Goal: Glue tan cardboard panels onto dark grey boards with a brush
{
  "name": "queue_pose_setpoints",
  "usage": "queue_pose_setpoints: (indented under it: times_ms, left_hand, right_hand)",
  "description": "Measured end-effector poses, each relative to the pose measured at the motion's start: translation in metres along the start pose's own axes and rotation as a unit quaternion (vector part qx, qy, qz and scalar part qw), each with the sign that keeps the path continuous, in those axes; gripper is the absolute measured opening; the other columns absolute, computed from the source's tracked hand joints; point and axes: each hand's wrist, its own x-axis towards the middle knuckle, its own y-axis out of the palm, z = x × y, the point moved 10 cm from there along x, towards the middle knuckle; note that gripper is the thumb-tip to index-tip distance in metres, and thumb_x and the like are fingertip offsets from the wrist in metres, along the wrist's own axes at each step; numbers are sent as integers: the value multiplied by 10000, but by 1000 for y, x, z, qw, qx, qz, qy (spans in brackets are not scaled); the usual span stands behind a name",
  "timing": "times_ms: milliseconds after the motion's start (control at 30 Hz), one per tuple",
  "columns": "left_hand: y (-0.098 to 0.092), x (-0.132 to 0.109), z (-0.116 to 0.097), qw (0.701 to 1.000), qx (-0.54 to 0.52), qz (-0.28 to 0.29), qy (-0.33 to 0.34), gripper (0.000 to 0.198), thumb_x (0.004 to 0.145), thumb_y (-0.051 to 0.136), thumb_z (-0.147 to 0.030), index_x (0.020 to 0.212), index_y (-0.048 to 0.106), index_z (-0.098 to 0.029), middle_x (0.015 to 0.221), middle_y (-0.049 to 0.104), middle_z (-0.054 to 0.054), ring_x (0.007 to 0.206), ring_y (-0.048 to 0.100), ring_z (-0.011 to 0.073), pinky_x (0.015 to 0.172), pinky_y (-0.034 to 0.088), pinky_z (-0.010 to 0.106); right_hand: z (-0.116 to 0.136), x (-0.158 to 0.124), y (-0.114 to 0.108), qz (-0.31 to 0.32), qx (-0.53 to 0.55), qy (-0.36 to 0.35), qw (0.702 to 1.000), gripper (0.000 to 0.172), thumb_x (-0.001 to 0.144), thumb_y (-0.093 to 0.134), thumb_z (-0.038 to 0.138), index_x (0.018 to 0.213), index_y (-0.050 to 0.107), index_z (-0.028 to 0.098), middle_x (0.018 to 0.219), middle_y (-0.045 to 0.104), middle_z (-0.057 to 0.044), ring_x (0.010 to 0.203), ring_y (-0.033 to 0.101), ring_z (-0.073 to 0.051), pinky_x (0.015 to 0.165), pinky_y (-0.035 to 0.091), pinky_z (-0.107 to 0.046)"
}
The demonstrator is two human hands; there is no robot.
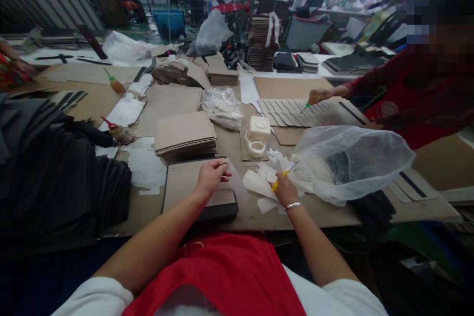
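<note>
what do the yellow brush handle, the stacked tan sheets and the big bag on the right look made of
Yellow brush handle: probably plastic, given its even, bright color; gloss unclear.
Stacked tan sheets: likely cardboard, matte, judging by their flat faces and straight edges.
Big bag: thin plastic film, faintly shiny, since it is see-through and wrinkled.

The left forearm [159, 234] is reaching toward one o'clock, and the left hand [213, 177] is showing its back, the fingers [225, 174] curling; whether their tips are meeting is unclear. The right forearm [316, 247] is slanting toward eleven o'clock, and the right hand [287, 191] is gripping.
</note>
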Motion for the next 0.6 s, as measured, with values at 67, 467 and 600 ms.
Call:
queue_pose_setpoints:
  times_ms: [67, 467, 600]
  left_hand:
    - [-3, -13, 5, 999, -22, 1, -31, 171, 644, 688, -209, 761, 595, -126, 632, 617, -13, 543, 620, 107, 451, 495, 190]
    - [-107, -49, -5, 982, -171, -69, -47, 350, 579, 782, -301, 751, 512, -161, 711, 656, -1, 710, 665, 128, 618, 528, 205]
    - [-176, -36, -5, 988, 12, -153, -19, 287, 644, 688, -393, 786, 589, -163, 565, 569, -48, 490, 553, 91, 434, 403, 178]
  right_hand:
    - [7, 1, -13, -43, 20, -20, 999, 227, 800, 572, 303, 962, 519, 154, 1012, 647, -178, 834, 625, -266, 692, 462, -365]
    - [202, 4, -45, 44, 324, -172, 929, 180, 829, 528, 378, 873, 470, 214, 718, 566, -12, 564, 535, -140, 554, 428, -267]
    - [201, 23, -19, 53, 275, -122, 952, 203, 819, 519, 391, 892, 490, 204, 702, 574, -20, 546, 533, -154, 520, 379, -265]
